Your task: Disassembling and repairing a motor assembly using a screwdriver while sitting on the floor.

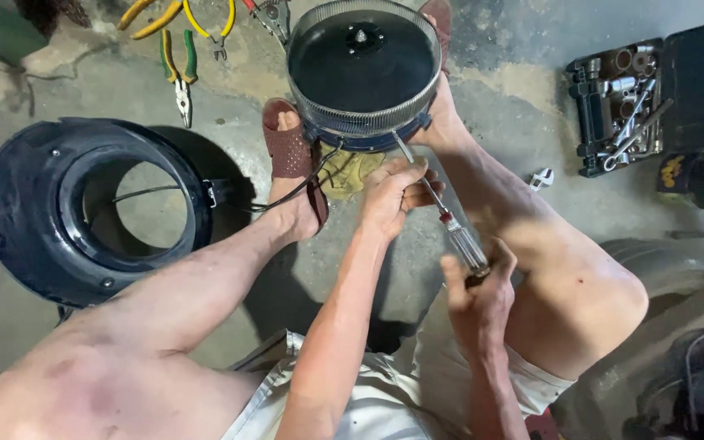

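Bare knees and forearms fill the lower part of the view, with striped shorts between them. From there the right hand (476,287) is closed around the clear, red-banded handle of a screwdriver (442,213), whose thin metal shaft slants up and left to the lower edge of a round fan assembly (363,69). The left hand (393,191) is curled around the shaft about midway, fingertips pinched on the metal. That round assembly, a black disc ringed by a fine metal mesh wall on a dark blue base, stands on the concrete floor (490,90) between the person's feet; the left foot, in a reddish-brown sandal (291,151), sits just beside its left edge. A black cable (303,183) runs from the base under the sandal toward a large dark blue ring-shaped housing (83,208) lying well apart on the left. Pliers with yellow and green handles (179,65) lie on the floor at the top left. A black tray of sockets and wrenches (619,106) sits at the upper right, with a small metal wrench (541,178) on the floor near it.
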